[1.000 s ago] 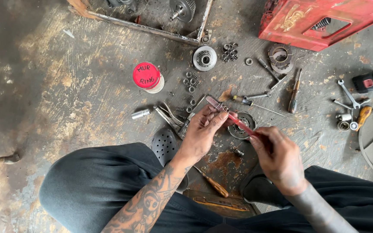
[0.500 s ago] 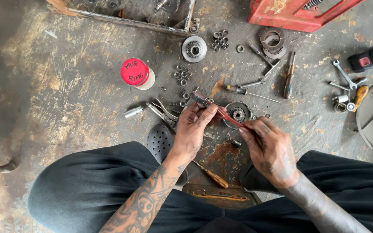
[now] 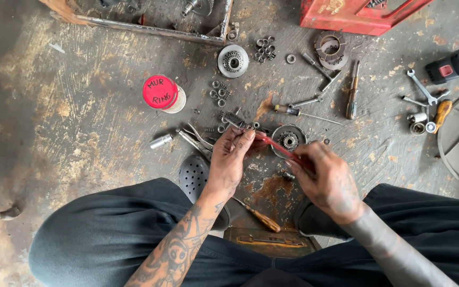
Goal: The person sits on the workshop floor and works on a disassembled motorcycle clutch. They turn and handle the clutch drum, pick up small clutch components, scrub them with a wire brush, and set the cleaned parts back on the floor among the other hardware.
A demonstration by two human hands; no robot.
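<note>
Red-handled tool [image 3: 278, 146] low over stained concrete floor [image 3: 81, 133], right hand [image 3: 328, 180] fingers clamped on handle, left hand [image 3: 229, 159] fingertips pinched together at metal tip, round toothed hub [image 3: 288, 140] just behind, red-lidded jar [image 3: 163, 93] well apart.

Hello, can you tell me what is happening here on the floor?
A person sits on a stained concrete floor among scattered tools and metal parts. Both hands hold a red-handled tool: the right hand grips its handle, and the left hand pinches near its metal tip. Just beyond lies a round toothed metal part. A red-lidded jar, springs and a wooden-handled screwdriver lie farther out.
</note>
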